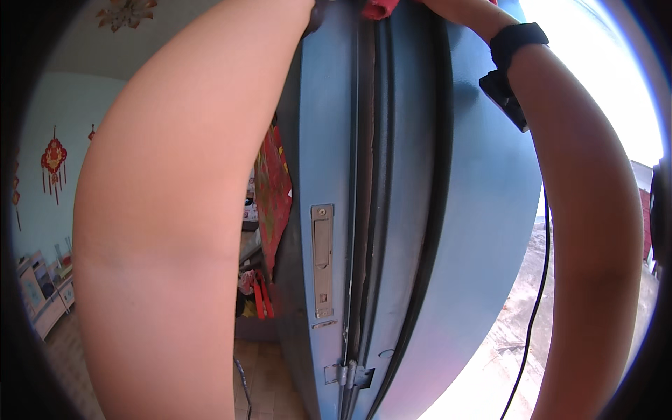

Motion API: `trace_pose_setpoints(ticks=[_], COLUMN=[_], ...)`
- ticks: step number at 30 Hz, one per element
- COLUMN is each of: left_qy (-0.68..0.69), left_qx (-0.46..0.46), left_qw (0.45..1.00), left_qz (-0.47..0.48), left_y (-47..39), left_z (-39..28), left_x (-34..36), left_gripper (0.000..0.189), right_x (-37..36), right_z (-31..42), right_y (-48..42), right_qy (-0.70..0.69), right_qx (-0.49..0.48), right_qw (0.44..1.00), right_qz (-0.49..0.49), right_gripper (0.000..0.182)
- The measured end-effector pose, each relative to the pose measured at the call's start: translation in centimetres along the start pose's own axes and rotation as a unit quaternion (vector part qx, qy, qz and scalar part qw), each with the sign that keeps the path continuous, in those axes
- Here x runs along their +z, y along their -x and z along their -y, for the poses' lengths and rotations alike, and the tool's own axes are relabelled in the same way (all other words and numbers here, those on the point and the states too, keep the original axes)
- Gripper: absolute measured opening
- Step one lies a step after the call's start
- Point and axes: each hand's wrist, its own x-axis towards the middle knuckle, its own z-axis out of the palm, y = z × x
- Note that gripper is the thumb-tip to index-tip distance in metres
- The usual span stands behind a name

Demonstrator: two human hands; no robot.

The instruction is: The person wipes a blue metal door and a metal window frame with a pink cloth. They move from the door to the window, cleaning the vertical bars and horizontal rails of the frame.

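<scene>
Both my forearms reach up past the top edge of the head view, one on each side of a blue metal door (325, 157). My hands are cut off at the top edge, so their fingers cannot be made out. A piece of red cloth (380, 8) shows between them at the top, against the door. A black strap (517, 39) with a dark device (504, 100) is around my right wrist. The door edge bears a metal flush bolt plate (322, 261), and a hinge (349, 374) sits lower down.
A red patterned sheet (274, 199) hangs behind the door on the left. Further left are a room with a cabinet (47, 299) and red wall ornaments (54, 156). A black cable (534, 310) hangs near my right arm, with bright ground outdoors beyond.
</scene>
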Motion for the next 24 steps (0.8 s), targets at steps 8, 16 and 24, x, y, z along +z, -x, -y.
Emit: trace_pose_setpoints(ticks=[8,16,24], left_qy=[-0.052,0.013,0.023], left_qx=[0.101,0.261,0.176], left_qw=[0.993,0.964,0.984], left_qz=[-0.03,0.042,-0.014], left_y=[4.7,19.9,17.9], left_z=[-1.0,-6.1,-6.3], left_x=[-1.5,-6.0,-2.7], left_gripper=[0.021,0.032,0.021], right_x=[-5.4,-14.7,-11.0], right_z=[6.3,12.4,10.2], right_y=[3.5,15.1,10.1], right_qy=[0.013,-0.098,-0.035], right_qx=[-0.019,-0.115,-0.123], right_qw=[1.0,0.986,0.99], right_qz=[0.017,0.07,0.065], right_gripper=[0.028,0.038,0.038])
